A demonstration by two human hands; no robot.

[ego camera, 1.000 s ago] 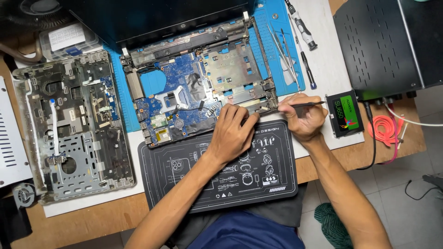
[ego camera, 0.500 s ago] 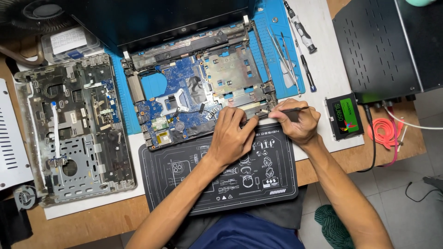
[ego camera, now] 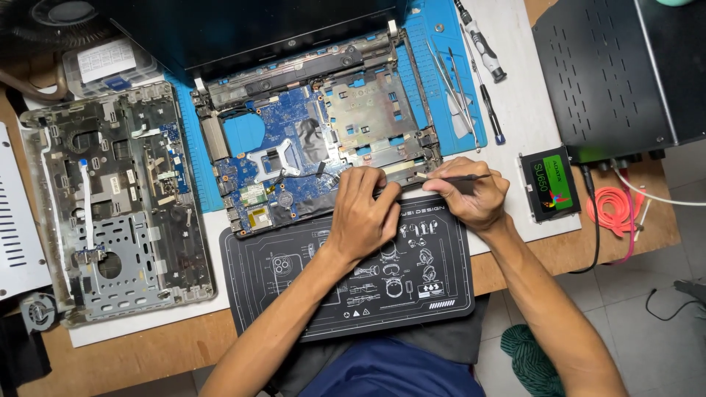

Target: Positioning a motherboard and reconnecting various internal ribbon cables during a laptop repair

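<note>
The laptop base (ego camera: pixel 309 140) lies well stripped on the blue mat (ego camera: pixel 434 66); its palmrest cover (ego camera: pixel 110 198) sits apart at left, blue motherboard (ego camera: pixel 272 169) still seated; left hand (ego camera: pixel 364 213), fingers loosely together, presses the front edge; right hand (ego camera: pixel 471 195) is clamped on a thin black tool (ego camera: pixel 452 178), tip at that edge

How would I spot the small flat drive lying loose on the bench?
Start at the big black metal box at the bench's right end. Just below its near left corner lies the drive, right of the right hand. It alone is a black slab with a bright green label.
</note>
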